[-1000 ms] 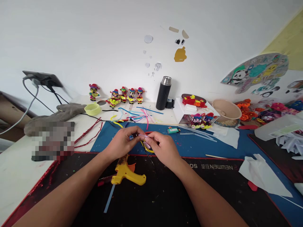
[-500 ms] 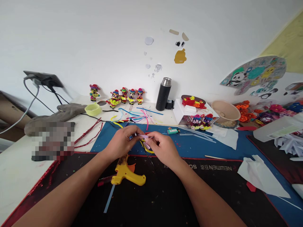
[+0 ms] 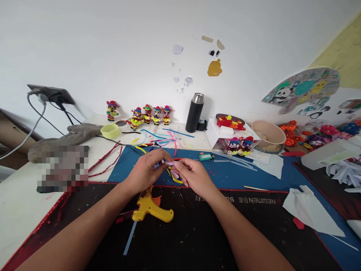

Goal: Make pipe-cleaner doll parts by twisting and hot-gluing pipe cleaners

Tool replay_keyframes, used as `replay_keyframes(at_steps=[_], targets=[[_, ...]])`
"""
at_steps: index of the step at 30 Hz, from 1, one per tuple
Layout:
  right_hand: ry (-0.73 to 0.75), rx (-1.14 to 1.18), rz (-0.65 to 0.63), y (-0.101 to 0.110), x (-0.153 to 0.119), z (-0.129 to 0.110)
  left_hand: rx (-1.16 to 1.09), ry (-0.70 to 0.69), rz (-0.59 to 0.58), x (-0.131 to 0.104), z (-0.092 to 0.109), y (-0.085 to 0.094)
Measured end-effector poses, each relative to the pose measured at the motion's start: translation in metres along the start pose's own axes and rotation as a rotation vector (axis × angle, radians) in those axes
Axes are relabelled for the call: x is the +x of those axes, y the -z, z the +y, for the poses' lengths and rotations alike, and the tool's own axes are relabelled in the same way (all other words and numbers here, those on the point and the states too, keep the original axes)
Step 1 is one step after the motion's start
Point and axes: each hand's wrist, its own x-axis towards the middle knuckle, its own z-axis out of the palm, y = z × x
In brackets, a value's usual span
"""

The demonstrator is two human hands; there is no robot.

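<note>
- Two bare hands are brought together at the near edge of a blue mat (image 3: 225,174), where a small lilac piece (image 3: 169,163) is held between them.
- The piece is pinched by the left hand (image 3: 147,169) at its left side, thumb against fingertips; its right end is grasped between thumb and forefinger of the right hand (image 3: 196,177). Its full shape is hidden by the fingers.
- A yellow curved strand (image 3: 177,180) is seen just below the fingers, partly covered.
- A yellow glue gun (image 3: 152,210) is laid on a black mat (image 3: 169,248) between the forearms, a translucent glue stick (image 3: 130,238) protruding from its near end.
- At the far side, five colorful figurines (image 3: 136,118) are stood along the wall, left of a black flask (image 3: 194,114); bright loose strands (image 3: 172,137) are scattered before them.
- A pale yellow roll (image 3: 110,131) is set at far left, with red tinsel strands (image 3: 105,159) spread nearer.
- To the right, a red-and-yellow piece (image 3: 231,122) is placed on a white box (image 3: 213,137), beside a beige bowl (image 3: 267,132).
- White paper (image 3: 311,212) is left across the mats at right.
</note>
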Motion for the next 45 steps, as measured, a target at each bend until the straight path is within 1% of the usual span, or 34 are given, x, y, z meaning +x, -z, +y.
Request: replay_keyframes(at_steps=[2, 4, 9, 12, 14, 17, 22, 26, 33, 38, 41, 45], targets=[[0.0, -0.007, 0.018, 0.0, 0.001, 0.002, -0.012, 0.015, -0.018, 0.0, 0.0, -0.001], [0.004, -0.01, 0.039, 0.001, 0.002, 0.003, -0.038, 0.06, -0.04, 0.0, 0.001, 0.0], [0.021, -0.065, 0.08, 0.002, 0.001, 0.0, -0.185, 0.248, -0.111, 0.002, 0.001, 0.005], [0.036, -0.071, 0.083, 0.002, 0.001, 0.0, -0.269, 0.348, -0.118, 0.004, -0.001, 0.008], [0.051, -0.071, 0.087, 0.001, 0.0, 0.001, -0.294, 0.382, -0.121, 0.005, -0.002, 0.009], [0.077, -0.083, 0.078, 0.0, 0.0, 0.004, -0.293, 0.378, -0.132, 0.006, -0.002, 0.01], [0.12, -0.146, 0.061, -0.001, 0.0, 0.006, -0.241, 0.363, -0.111, 0.006, 0.001, 0.01], [0.126, -0.205, 0.064, -0.001, 0.0, 0.009, -0.23, 0.345, -0.104, 0.005, 0.001, 0.01], [0.17, -0.364, 0.138, -0.001, -0.003, 0.006, -0.242, 0.355, -0.13, 0.005, 0.001, 0.012], [0.231, -0.478, 0.17, -0.001, -0.004, 0.003, -0.217, 0.322, -0.173, 0.005, 0.002, 0.01], [0.242, -0.474, 0.169, -0.002, -0.005, 0.003, -0.227, 0.318, -0.173, 0.005, 0.002, 0.008], [0.233, -0.419, 0.155, -0.002, -0.005, 0.002, -0.289, 0.344, -0.142, 0.003, 0.003, 0.006]])
